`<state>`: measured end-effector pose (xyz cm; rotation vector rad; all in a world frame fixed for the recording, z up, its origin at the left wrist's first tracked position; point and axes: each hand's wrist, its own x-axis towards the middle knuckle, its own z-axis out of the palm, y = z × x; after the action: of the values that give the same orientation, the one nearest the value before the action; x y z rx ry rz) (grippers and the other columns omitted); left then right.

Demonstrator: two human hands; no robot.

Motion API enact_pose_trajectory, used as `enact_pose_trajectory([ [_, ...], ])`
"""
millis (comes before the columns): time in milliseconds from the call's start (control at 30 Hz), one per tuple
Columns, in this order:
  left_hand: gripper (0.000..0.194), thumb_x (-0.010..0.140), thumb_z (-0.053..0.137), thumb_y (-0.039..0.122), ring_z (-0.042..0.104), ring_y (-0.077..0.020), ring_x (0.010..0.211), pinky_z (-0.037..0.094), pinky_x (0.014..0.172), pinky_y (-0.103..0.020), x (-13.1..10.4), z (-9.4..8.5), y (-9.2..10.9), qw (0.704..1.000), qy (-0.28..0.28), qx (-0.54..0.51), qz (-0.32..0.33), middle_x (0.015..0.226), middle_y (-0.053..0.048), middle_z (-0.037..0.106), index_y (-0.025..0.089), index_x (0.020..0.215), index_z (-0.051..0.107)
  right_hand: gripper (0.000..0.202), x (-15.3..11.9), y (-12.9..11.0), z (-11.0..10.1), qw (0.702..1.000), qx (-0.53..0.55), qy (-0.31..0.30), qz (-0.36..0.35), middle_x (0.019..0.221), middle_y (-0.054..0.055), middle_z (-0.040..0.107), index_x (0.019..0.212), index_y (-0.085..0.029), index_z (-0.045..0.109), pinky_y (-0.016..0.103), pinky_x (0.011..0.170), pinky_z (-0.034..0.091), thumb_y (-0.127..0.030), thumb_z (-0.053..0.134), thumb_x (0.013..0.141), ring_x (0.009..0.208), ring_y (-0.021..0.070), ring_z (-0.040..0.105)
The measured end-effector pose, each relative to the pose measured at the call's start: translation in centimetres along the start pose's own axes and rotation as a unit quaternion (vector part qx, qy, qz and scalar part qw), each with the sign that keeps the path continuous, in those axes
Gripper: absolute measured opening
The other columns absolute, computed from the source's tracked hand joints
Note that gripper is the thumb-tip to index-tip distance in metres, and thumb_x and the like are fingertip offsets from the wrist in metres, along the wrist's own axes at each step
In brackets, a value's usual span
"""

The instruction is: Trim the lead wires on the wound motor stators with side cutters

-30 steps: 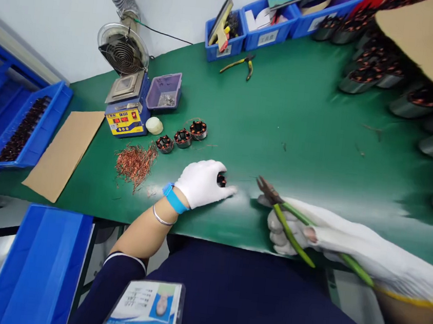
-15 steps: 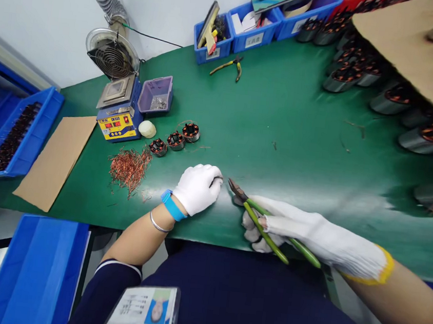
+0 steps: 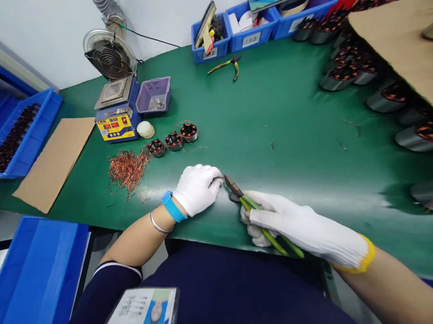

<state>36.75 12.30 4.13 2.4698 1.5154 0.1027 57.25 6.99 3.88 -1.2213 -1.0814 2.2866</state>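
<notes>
now left hand (image 3: 198, 188) is curled over a hidden part on the table (image 3: 282, 127); right hand (image 3: 291, 224) grips green cutters (image 3: 252, 209), tips beside it.

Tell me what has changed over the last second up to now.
The right hand with the green-handled cutters moved left, bringing the cutter tips close to the left hand. The left hand closed further over a small dark part, seen earlier and now hidden. The cutters stayed in the same grip. The three wound stators and the copper wire scraps kept their arrangement.
</notes>
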Motion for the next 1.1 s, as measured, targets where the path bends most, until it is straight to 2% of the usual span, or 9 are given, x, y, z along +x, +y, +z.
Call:
enact_pose_trajectory([
  [100,0.020,0.091,0.062,0.031,0.066,-0.0261,0.105,0.052,0.095,-0.040,-0.5,-0.8,-0.8,0.999,0.020,-0.043,0.011,0.108,-0.007,0.074,0.020,0.107,0.067,0.052,-0.1,-0.3,0.1,0.999,-0.042,0.026,-0.001,0.058,-0.006,0.047,0.091,-0.023,0.043,0.024,0.049,0.033,-0.056,0.077,0.069,0.051,0.0097,0.043],
  [233,0.056,0.074,0.076,0.028,0.065,-0.0279,0.117,0.053,0.102,-0.039,-1.7,-2.5,-2.1,0.995,0.002,-0.076,0.069,0.128,-0.011,0.068,0.018,0.127,0.060,0.053,-0.3,0.2,-0.4,0.998,-0.002,0.057,-0.033,0.067,-0.004,0.050,0.096,-0.021,0.049,0.026,0.052,0.043,-0.051,0.082,0.067,0.055,0.0103,0.049],
  [333,0.055,0.076,0.078,0.043,0.072,-0.0313,0.103,0.058,0.089,-0.043,-2.1,-3.2,-2.1,0.999,-0.003,-0.033,-0.042,0.109,-0.010,0.075,0.019,0.123,0.063,0.061,-0.5,1.1,-1.2,0.991,0.086,0.096,-0.040,0.085,0.000,0.060,0.115,-0.022,0.054,0.030,0.066,0.057,-0.048,0.086,0.069,0.069,0.0142,0.061],
  [433,0.054,0.079,0.071,0.062,0.074,-0.0329,0.085,0.058,0.079,-0.045,-2.1,-3.5,-1.9,0.977,0.085,0.006,-0.194,0.082,-0.009,0.074,0.017,0.109,0.067,0.074,-0.5,1.9,-1.9,0.980,0.147,0.128,-0.039,0.100,0.005,0.066,0.133,-0.027,0.053,0.033,0.079,0.062,-0.047,0.087,0.070,0.086,0.0204,0.069],
  [533,0.036,0.088,0.064,0.041,0.073,-0.0259,0.097,0.057,0.091,-0.040,-2.0,-3.7,-2.9,0.976,0.183,-0.050,-0.110,0.098,-0.010,0.075,0.016,0.114,0.066,0.077,-0.5,2.2,-2.0,0.975,0.171,0.134,-0.044,0.100,0.007,0.068,0.133,-0.027,0.056,0.034,0.080,0.064,-0.048,0.090,0.067,0.089,0.0233,0.070],
  [667,0.063,0.072,0.075,0.028,0.060,-0.0292,0.131,0.049,0.112,-0.042,-1.7,-3.2,-4.6,0.990,0.035,-0.088,0.104,0.143,-0.016,0.061,0.014,0.132,0.059,0.079,-0.8,2.1,-1.6,0.971,0.181,0.146,-0.047,0.099,0.006,0.069,0.128,-0.027,0.059,0.033,0.078,0.065,-0.047,0.094,0.060,0.087,0.0234,0.071],
  [767,0.057,0.076,0.077,0.034,0.065,-0.0295,0.120,0.053,0.105,-0.044,-1.2,-2.2,-4.3,0.992,-0.061,-0.062,0.088,0.131,-0.011,0.069,0.018,0.128,0.062,0.080,-0.9,2.4,-1.4,0.971,0.184,0.145,-0.047,0.100,0.007,0.070,0.127,-0.027,0.060,0.035,0.079,0.065,-0.050,0.093,0.058,0.090,0.0249,0.071],
  [933,0.036,0.086,0.070,0.043,0.067,-0.0298,0.106,0.055,0.097,-0.044,-0.4,-0.7,-1.9,0.999,0.014,-0.018,-0.030,0.110,-0.011,0.073,0.016,0.110,0.069,0.079,-0.8,2.9,-1.2,0.986,0.122,0.103,-0.048,0.102,0.009,0.070,0.132,-0.023,0.057,0.042,0.081,0.064,-0.051,0.088,0.065,0.086,0.0246,0.071],
  [1100,0.033,0.087,0.069,0.039,0.066,-0.0278,0.108,0.054,0.099,-0.043,-0.3,-0.1,-1.3,0.999,0.030,-0.030,-0.027,0.114,-0.008,0.073,0.019,0.114,0.067,0.083,-0.6,1.8,-1.1,0.989,0.068,0.134,-0.012,0.111,0.011,0.068,0.133,-0.023,0.054,0.039,0.080,0.063,-0.055,0.087,0.063,0.088,0.0244,0.070],
])
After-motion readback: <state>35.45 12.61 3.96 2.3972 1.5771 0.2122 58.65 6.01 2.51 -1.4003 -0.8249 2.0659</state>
